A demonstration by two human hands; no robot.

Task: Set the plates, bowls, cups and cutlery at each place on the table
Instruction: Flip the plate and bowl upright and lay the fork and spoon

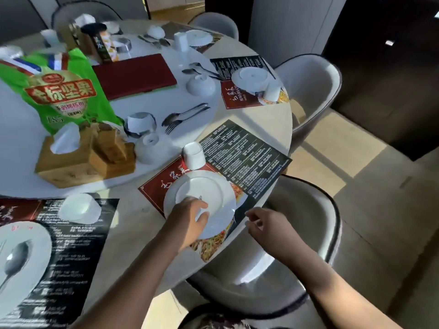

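A white plate [206, 193] lies upside down on the menu placemat [249, 157] at the near place. My left hand [190, 217] grips its near rim, thumb on top. My right hand [263, 224] hovers just right of the plate with loosely curled fingers, holding nothing. An upturned white cup [193, 155] stands behind the plate. An upturned bowl [149, 148] and a fork and spoon [184, 115] lie on the white turntable [152, 179]. At the left place sit a plate with a spoon [16, 260] and an upturned bowl [79, 206].
A green snack bag [59, 89], wooden tissue box [69, 157], steel cup [140, 124] and red folder [134, 76] crowd the turntable. Further places at the back hold plates, cups and cutlery [251, 76]. Grey chairs [306, 222] ring the table edge.
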